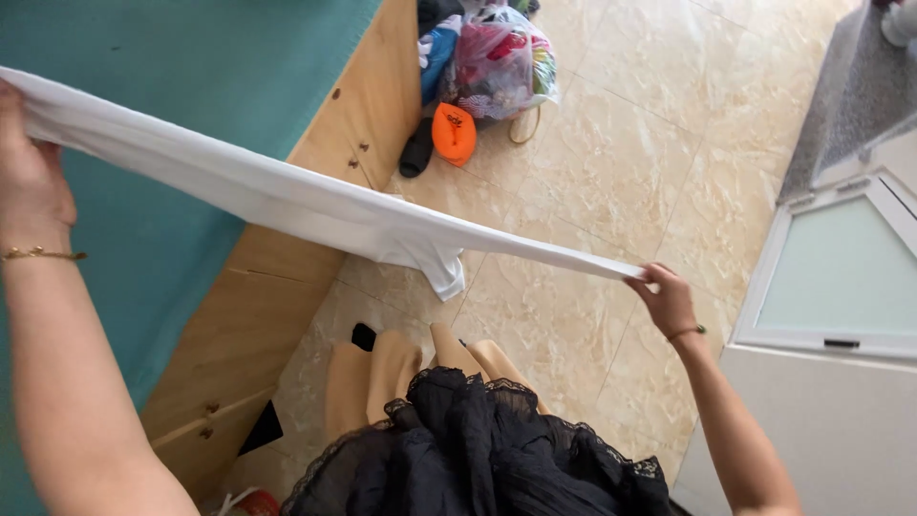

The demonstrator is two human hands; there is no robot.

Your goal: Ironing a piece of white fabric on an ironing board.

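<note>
While both hands [659, 296] stretch a white cloth [315, 205], a seemingly clothes-stuffed plastic bag [497, 62] sits beyond.

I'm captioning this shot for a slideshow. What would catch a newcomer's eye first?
A white cloth stretched taut across the middle, pinched between the left hand at the left edge and the right hand lower right. Beyond it, a bag of bright clothes and an orange cap lie on the tiled floor.

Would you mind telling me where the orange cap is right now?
In the head view, the orange cap lies on the tiled floor at top centre, beside the wooden bed frame and just below the plastic bag of clothes.
</note>
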